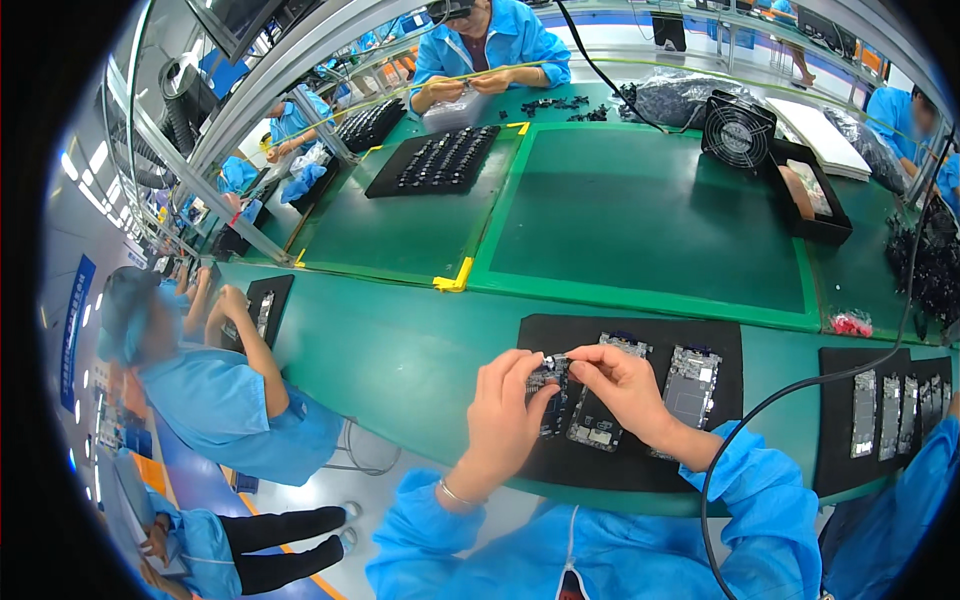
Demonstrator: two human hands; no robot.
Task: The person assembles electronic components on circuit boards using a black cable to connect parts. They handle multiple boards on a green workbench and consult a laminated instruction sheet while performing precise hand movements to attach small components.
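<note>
In front of me both hands meet over a black foam mat (560,330). My left hand (505,415) is closed, thumb and fingers pinching the edge of a dark circuit board (550,374). My right hand (622,388) pinches at the board's top right corner, thumb and forefinger together. Whether a smaller part sits in that pinch is hidden. The held board's lower end shows below the left thumb, over the mat. Beside it lies a grey circuit board (597,434), partly covered by my right hand. Another grey circuit board (690,385) lies farther right.
A second black mat (835,400) with several boards lies right. A black cable (745,420) loops past my right arm. Across the green bench (640,220) stand a fan (738,130), an open black box (825,225) and a tray of small parts (440,162). Co-workers sit opposite and left.
</note>
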